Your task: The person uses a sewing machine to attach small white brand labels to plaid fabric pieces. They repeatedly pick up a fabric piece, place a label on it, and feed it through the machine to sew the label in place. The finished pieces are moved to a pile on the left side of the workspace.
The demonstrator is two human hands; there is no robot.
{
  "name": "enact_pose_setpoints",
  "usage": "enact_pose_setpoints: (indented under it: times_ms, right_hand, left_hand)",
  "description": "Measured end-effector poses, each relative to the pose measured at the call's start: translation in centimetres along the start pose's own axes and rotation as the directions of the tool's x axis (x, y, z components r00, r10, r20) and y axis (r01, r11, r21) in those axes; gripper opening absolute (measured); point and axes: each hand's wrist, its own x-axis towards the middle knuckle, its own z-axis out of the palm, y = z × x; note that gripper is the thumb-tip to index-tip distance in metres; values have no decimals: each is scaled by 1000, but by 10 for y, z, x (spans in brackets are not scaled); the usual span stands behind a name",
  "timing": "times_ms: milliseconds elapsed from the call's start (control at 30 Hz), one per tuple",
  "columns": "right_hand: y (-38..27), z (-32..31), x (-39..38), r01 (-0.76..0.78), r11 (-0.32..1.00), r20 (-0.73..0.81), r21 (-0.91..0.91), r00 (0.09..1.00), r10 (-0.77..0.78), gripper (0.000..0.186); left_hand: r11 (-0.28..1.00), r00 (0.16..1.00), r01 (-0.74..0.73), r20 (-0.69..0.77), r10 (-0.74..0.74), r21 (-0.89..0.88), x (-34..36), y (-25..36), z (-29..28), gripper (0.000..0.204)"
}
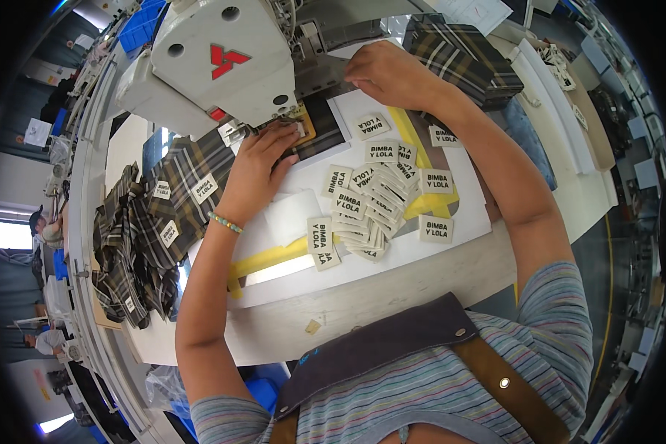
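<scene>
My left hand [263,159] lies palm down at the sewing head, fingers stretched out and touching a small yellowish plate [305,126] over dark plaid cloth [325,132]. What lies under its fingertips is hidden. My right hand [392,74] is further back, beside a folded stack of plaid cloth [466,63]. Its fingers are bent and close together; anything in them is too hidden to name. The white and grey sewing machine [222,66] stands over my left fingers. Between my forearms lies a loose heap of white square labels [374,203] with dark print.
Finished-looking plaid pieces [148,244] with sewn-on labels bunch up at the left of the table. Yellow tape [274,257] edges the white work surface [436,260]. A blue crate [140,26] stands at the far left; an open box [570,96] is at the right. Other people work at the far left.
</scene>
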Motion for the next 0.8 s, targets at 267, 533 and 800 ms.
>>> enact_pose_setpoints:
  times_ms: [267, 533, 800]
  right_hand:
    - [-3, 3, -1, -90, 996, 196, 21, 977, 84, 8]
    - [-1, 16, -8, 4, 993, 103, -114, 995, 8, 12]
    - [-12, 11, -6, -126, 991, 230, -44, 964, 133, 14]
  left_hand:
    - [1000, 1000, -31, -4, 31, 1, -1, -2, -2, 41]
    - [1000, 1000, 8, 30, -8, -16, 4, -6, -4, 41]
    - [999, 999, 39, 23, -39, 11, 5, -14, -5, 41]
